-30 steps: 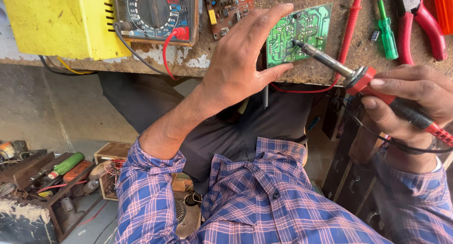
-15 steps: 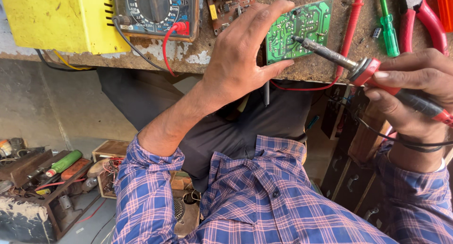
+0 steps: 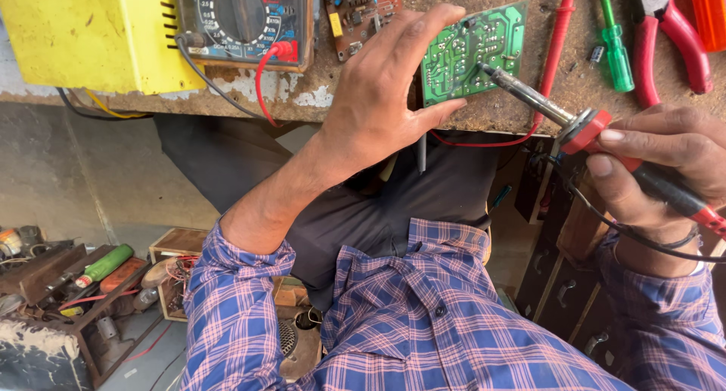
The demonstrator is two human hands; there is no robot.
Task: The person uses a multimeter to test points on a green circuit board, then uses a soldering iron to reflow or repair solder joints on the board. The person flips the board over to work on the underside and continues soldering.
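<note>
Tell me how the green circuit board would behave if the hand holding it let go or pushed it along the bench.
The green circuit board looks thin, flat and rigid, so it would probably slide, not roll. It lies at the bench edge under the left hand, so a push toward the person might tip it off. The soldering iron tip rests on it; its soldered points seem fragile.

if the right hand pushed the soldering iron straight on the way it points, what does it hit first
Most likely the green circuit board: the right hand aims the red-handled soldering iron up-left, and its tip already sits at or just above the board's solder side, which the left hand steadies.
</note>
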